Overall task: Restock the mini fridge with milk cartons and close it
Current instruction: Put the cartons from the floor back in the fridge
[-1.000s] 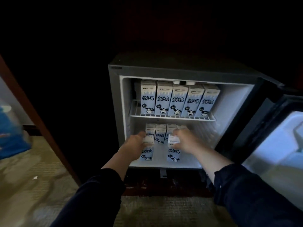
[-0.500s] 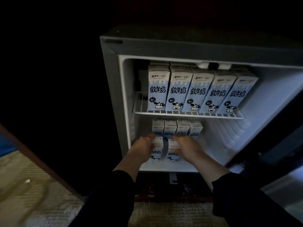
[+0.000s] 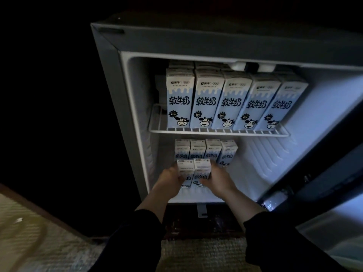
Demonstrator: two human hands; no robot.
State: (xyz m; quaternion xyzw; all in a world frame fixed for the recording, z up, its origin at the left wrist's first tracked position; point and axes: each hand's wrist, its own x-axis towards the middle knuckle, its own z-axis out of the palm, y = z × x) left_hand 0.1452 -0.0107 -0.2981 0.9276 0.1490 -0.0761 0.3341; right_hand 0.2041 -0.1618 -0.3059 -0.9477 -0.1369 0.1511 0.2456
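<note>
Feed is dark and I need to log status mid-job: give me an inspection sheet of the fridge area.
Surface: white floor of the grey mini fridge, right part bare.
Job's things: five blue-and-white milk cartons fronting the white wire shelf; four lower cartons behind; two front cartons between the hands; dark fridge door open.
Clutter: nothing seen.
Grippers: left hand and right hand each on a front carton.
Cables: nothing seen.
Surroundings: beige carpet, dark cabinet.

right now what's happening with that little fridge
A person is restocking the open mini fridge with milk cartons. The left hand and right hand each hold a carton, side by side on the fridge floor in front of a row of four. The wire shelf above is full across its front.
</note>
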